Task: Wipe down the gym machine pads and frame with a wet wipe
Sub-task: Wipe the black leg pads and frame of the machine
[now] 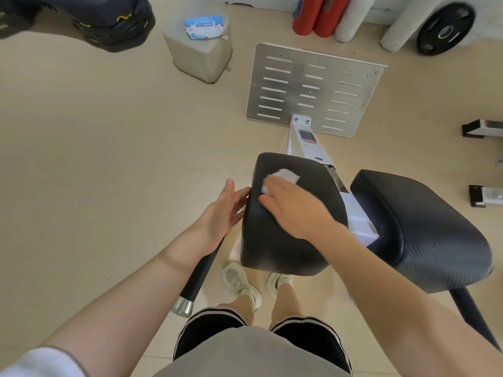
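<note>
The right hand, fingers flat and extended, pressed a white wet wipe onto the near black pad. The left hand, fingers straight, rested against that pad's left edge. Beyond the pad lay a slotted footplate and a wipes pack.

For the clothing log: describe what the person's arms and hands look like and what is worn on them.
Both arms are bare from above the elbow down. The left hand and right hand wear no gloves, rings or watch. A white short sleeve with a darker edge shows on the left upper arm; no sleeve shows on the right arm.
</note>
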Demonstrator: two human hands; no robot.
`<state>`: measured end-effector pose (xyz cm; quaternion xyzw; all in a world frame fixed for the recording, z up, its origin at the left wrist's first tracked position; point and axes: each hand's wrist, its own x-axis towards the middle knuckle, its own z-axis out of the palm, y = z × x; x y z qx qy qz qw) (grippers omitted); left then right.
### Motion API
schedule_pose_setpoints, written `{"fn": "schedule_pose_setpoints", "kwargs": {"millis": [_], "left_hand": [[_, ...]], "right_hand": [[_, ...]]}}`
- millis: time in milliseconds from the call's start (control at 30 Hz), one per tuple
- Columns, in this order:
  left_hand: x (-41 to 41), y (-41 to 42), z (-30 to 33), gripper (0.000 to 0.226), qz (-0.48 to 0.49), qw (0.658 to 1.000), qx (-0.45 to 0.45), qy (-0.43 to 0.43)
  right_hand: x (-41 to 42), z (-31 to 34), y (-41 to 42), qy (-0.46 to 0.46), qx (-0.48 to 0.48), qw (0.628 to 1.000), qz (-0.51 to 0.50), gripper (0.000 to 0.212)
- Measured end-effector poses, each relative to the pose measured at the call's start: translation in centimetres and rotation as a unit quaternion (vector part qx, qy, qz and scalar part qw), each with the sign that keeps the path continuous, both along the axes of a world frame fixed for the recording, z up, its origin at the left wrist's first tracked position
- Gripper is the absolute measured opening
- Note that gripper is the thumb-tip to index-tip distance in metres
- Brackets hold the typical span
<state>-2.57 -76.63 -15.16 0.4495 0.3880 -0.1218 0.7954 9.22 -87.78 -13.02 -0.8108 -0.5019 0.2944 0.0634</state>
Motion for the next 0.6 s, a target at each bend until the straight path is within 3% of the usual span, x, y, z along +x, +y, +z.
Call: {"fn": "schedule_pose_setpoints", "kwargs": {"millis": [100,200,333,433,500,600], "left_hand": [[-0.4,-0.1,-0.2,0.068,-0.064,0.997,0.052,-0.010],[-0.7,0.0,-0.4,0.071,-0.084,0.994,0.070,-0.014],[-0.9,0.2,-0.8,0.072,-0.045,0.998,0.011,-0.048],[-1.0,0.0,-1.0,0.070,-0.039,0.998,0.016,-0.049],[-1.0,-0.1,-1.0,0.071,-0.027,0.999,0.023,-0.038],[-1.5,-1.0,-0.4,0.082,-0.049,0.997,0.059,-0.030]], "right_hand": [[1.9,0.4,-3.6,-0.096,-0.090,0.991,-0.015,0.029],[1.1,1.1,-4.0,-0.148,-0.092,0.983,-0.063,0.028],[-4.7,1.1,0.2,-0.122,0.048,0.989,-0.068,0.035],[-7.3,0.5,0.7,-0.074,0.046,0.992,-0.087,0.059],[-6.5,-0.1,-1.2,-0.094,0.038,0.992,-0.080,0.064],[-4.4,-0.1,-5.5,-0.093,0.015,0.979,-0.182,0.065]]}}
